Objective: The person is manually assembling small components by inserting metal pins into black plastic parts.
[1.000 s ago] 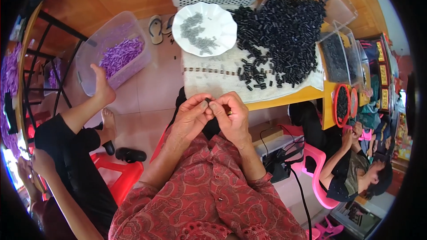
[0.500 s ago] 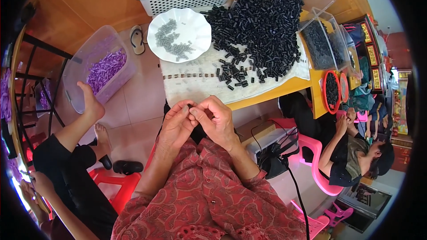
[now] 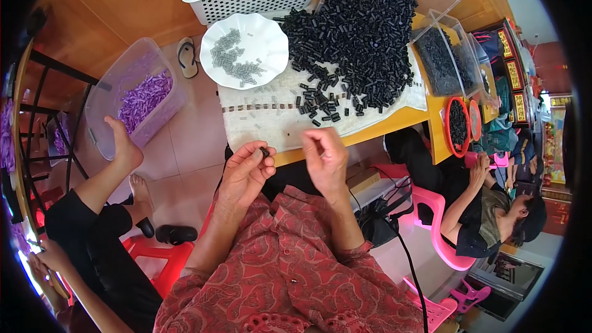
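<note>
My left hand (image 3: 242, 172) pinches a small black tube-shaped piece (image 3: 264, 152) between thumb and fingertips, just in front of the table's near edge. My right hand (image 3: 325, 161) is apart from it, to the right, near the edge of the white cloth (image 3: 259, 132). Its fingers are bent and blurred by motion, so whether anything is in them cannot be made out. Beyond my hands a big heap of black tube-shaped pieces (image 3: 357, 37) covers the cloth. A white scalloped plate (image 3: 271, 40) left of the heap carries small clear pieces (image 3: 231, 55).
A white perforated basket (image 3: 246, 5) of black pieces stands behind the plate. To the right are clear bins (image 3: 444, 61) and a red round basket (image 3: 456, 126). On the floor at left sits a tub (image 3: 102, 108) of purple pieces. People sit on both sides; a black cable (image 3: 410, 265) hangs at right.
My right hand has left the piece and moved right, away from my left hand. My left hand stays in place, still pinching the black piece, which now shows more.
</note>
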Available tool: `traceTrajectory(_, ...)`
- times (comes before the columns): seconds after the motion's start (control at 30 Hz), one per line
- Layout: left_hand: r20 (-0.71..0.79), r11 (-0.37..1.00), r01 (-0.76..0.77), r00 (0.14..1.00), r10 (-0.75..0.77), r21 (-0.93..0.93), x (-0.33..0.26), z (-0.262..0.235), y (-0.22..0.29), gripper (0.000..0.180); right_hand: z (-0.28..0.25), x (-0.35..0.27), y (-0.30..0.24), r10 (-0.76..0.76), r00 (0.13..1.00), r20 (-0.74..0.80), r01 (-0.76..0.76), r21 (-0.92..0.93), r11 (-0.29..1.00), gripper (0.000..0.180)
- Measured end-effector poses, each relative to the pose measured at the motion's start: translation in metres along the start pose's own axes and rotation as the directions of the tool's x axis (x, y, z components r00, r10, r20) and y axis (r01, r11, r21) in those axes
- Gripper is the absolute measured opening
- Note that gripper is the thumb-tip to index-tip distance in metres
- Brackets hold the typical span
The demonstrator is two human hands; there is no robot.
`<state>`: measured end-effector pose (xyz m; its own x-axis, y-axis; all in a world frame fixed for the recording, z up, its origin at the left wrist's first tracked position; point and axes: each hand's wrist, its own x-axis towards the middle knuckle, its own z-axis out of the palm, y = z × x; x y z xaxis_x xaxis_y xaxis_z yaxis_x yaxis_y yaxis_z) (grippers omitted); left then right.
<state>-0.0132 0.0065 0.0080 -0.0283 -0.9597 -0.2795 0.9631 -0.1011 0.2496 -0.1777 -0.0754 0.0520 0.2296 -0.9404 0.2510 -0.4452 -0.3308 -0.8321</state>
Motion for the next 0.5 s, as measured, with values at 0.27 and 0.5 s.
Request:
traceTrajectory(0.27, -0.026, 0.999, -0.016, 1.000, 0.017, 0.045, 0.001, 0.003, -0.003, 0.022, -0.019, 0.029, 0.040, -0.134, 0.979, -0.156, 0.067, -0.374, 0.925, 0.013)
traceTrajectory(0.5, -0.010, 0.999, -0.018, 1.000, 0.018, 0.033, 0.003, 0.000, -0.002, 0.021, -0.015, 0.045, 0.050, -0.153, 0.984, -0.085, 0.088, -0.518, 0.851, 0.011)
